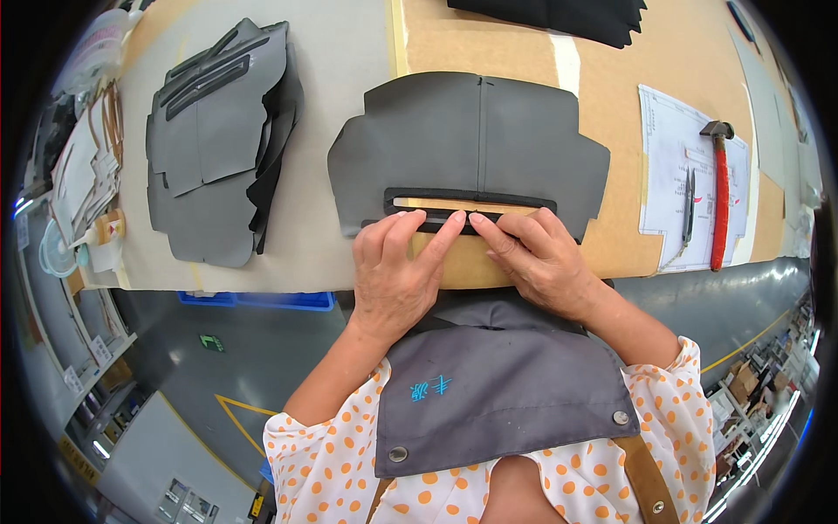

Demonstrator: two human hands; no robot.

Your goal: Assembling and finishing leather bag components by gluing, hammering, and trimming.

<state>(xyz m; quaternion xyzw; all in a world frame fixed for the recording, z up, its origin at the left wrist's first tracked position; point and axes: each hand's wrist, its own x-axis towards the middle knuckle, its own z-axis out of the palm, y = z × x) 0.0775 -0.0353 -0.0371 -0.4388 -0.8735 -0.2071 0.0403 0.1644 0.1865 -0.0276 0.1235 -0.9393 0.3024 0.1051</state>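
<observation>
A grey cut panel (467,131) lies flat on the tan work board, with a centre seam and a long black-edged slot (471,195) near its lower edge. My left hand (401,266) has its fingertips and thumb pressed on the black strip (441,220) along the slot's near side, fingers curled. My right hand (537,262) pinches that same strip just beside the left thumb, its fingers bent. The two thumbs are close together at the middle of the strip.
Stacked grey panels (209,148) lie left; black pieces (546,17) at the back. A red-handled hammer (720,201) and slim metal tool (690,205) rest on a paper pattern (663,131) at right. Papers (83,166) and bottles sit far left. A blue bin (279,299) is below the table.
</observation>
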